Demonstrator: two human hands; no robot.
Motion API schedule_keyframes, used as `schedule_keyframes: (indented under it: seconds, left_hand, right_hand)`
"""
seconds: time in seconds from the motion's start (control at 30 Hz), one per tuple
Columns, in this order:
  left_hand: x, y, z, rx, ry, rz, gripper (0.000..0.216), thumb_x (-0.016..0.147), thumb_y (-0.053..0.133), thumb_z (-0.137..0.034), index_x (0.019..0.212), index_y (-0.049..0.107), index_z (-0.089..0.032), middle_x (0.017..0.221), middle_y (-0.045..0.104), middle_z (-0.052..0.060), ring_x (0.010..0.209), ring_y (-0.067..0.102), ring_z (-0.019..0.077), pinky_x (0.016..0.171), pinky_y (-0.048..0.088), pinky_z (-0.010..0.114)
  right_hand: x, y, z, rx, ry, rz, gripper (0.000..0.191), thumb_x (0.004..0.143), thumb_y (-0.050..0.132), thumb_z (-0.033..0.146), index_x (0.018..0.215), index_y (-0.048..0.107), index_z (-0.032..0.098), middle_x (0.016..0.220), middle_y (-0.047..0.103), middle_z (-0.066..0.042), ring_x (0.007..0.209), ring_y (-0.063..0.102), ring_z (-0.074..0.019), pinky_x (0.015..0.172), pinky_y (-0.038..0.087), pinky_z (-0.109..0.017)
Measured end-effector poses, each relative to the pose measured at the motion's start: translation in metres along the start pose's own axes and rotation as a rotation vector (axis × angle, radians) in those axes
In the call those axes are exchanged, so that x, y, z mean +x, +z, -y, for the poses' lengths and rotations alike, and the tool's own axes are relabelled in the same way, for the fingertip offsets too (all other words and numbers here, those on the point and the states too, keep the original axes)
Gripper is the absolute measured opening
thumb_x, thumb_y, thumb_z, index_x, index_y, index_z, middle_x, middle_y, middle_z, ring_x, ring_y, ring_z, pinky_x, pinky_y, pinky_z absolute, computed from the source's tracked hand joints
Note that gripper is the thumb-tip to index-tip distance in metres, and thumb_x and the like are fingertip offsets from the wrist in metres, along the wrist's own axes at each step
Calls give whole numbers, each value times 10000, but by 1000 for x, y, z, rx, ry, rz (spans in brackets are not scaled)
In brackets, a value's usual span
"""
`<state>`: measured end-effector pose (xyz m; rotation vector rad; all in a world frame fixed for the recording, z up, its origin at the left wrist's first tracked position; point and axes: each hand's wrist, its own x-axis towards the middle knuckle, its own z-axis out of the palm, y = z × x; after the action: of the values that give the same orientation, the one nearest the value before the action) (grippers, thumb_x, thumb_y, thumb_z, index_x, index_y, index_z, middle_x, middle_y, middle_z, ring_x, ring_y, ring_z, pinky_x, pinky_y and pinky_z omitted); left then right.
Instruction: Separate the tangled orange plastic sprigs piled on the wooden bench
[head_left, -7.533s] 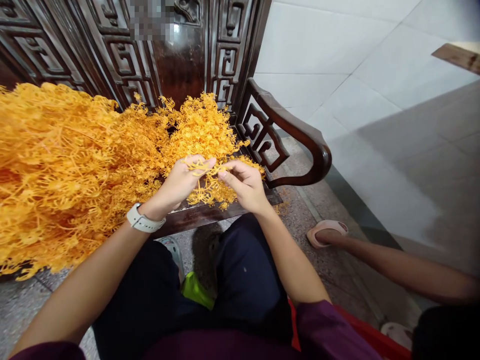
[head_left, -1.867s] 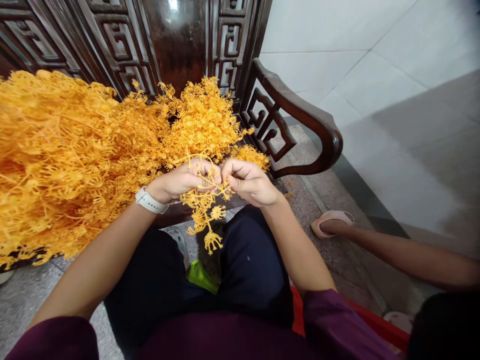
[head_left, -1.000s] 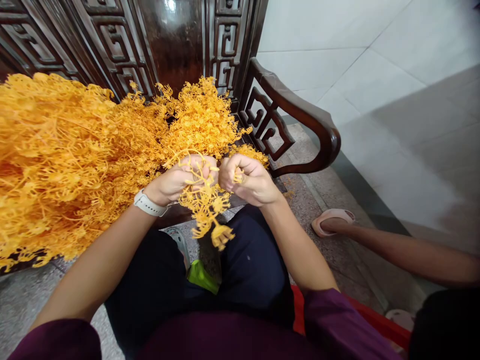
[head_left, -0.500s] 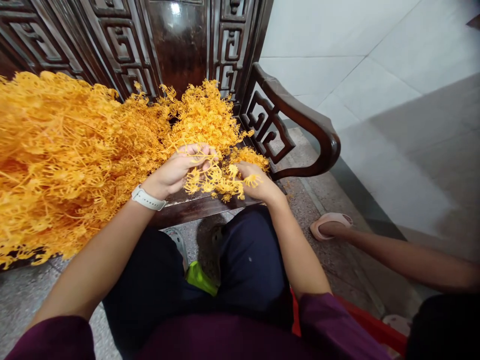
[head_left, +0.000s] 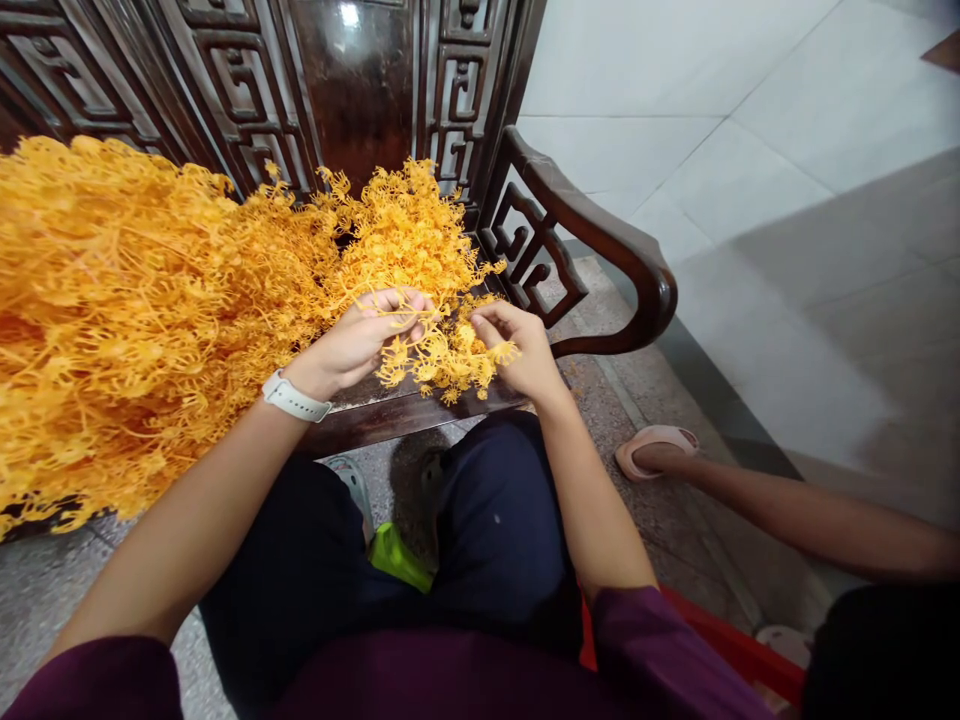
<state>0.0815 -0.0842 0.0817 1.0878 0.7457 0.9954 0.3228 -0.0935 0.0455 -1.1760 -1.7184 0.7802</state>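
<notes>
My left hand (head_left: 371, 335), with a pale watch strap on its wrist, pinches the stem of a yellow-orange artificial flower sprig (head_left: 435, 365) above the bench seat. The sprig's branching tips spread toward the right. At those tips is my right hand (head_left: 517, 345), thumb and fingers bent together on the sprig's right side; some florets overlap this hand. Exactly which bit its fingertips pinch is hard to see. Behind both hands, a heap of similar yellow sprigs (head_left: 409, 230) lies on the seat, and a much larger pile (head_left: 150, 320) fills the left.
The dark carved wooden bench has a curved armrest (head_left: 600, 235) to the right and a seat edge (head_left: 375, 418) before my knees. A bright green item (head_left: 399, 558) shows between my legs. Another person's foot in a pink slipper (head_left: 656, 452) rests at right, near a tiled wall (head_left: 795, 250).
My right hand has risen slightly from beside the small heap, so its thumb and fingers now show at the sprig's tips. The sprig has shifted slightly right; my left hand keeps its pinch.
</notes>
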Motion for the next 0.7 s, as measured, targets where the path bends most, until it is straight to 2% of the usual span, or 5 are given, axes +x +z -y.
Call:
schedule_keyframes:
  seconds: [0.13, 0.27, 0.43, 0.6, 0.7]
  left_hand:
    - [1, 0, 1, 88, 11, 24, 132, 781, 832, -220, 807, 731, -140, 788, 647, 21, 648, 541, 93, 604, 433, 214]
    - [2, -1, 2, 161, 48, 56, 112, 764, 823, -205, 805, 742, -141, 775, 657, 24, 630, 529, 96, 605, 432, 229]
    - [6, 0, 3, 163, 111, -66, 138, 839, 808, -164, 766, 690, -155, 901, 708, 40, 670, 574, 77, 597, 435, 187]
    - [8, 4, -6, 88, 56, -321, 98, 1015, 692, -280, 1037, 755, -208, 931, 722, 33, 477, 442, 38, 401, 267, 193]
    - [10, -3, -9, 4, 78, -392, 156, 1013, 715, -357, 1015, 757, -206, 848, 690, 16, 492, 505, 43, 458, 398, 193]
  right_hand:
    - [-3, -3, 17, 351, 74, 129, 393, 1031, 591, 572, 942, 748, 223, 800, 648, -8, 694, 560, -138, 673, 446, -326]
    - [-6, -3, 26, 419, 93, 223, 276, 908, 808, 488, 899, 747, 219, 783, 642, 6, 691, 535, -123, 670, 453, -312]
    - [-5, -2, 18, 483, 100, 65, 307, 869, 849, 486, 901, 686, 228, 894, 658, -12, 792, 555, -145, 718, 474, -315]
    - [-1, -1, 7, 475, 41, -71, 300, 936, 772, 499, 915, 611, 246, 919, 606, -14, 823, 534, -158, 757, 472, -321]
    - [2, -1, 2, 382, 30, -154, 319, 946, 745, 521, 895, 573, 257, 822, 515, 2, 754, 464, -163, 683, 433, -320]
